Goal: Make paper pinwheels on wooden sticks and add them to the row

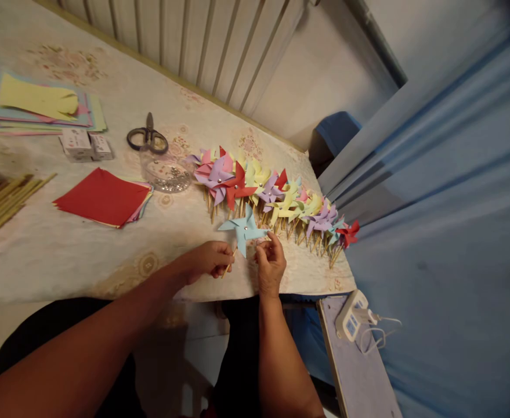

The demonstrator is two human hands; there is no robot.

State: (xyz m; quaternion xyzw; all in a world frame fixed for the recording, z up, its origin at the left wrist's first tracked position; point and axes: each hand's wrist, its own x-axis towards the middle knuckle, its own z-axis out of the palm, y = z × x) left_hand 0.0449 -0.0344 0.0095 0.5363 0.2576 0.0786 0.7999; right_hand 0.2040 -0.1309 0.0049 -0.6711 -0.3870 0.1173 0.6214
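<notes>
A light blue paper pinwheel (pixel 245 228) with a silver pin at its centre stands out over the table edge. My left hand (pixel 216 259) is closed around its thin wooden stick (pixel 225 271), just below the blades. My right hand (pixel 271 261) is at the pinwheel's right side, thumb and forefinger apart, the forefinger at the tip of a blade; whether it touches the paper I cannot tell. Right behind lies a long row of finished pinwheels (pixel 259 177) in purple, red, yellow, pink and blue, their sticks pointing toward me.
Left of the row are a clear dish of small metal pins (pixel 170 177), black-handled scissors (pixel 149 136) and a red paper stack (pixel 104 197). Farther left are small white boxes (pixel 77 143), coloured sheets (pixel 37 98) and wooden sticks (pixel 6 203). A power strip (pixel 351 316) and blue curtain (pixel 446 232) are at right.
</notes>
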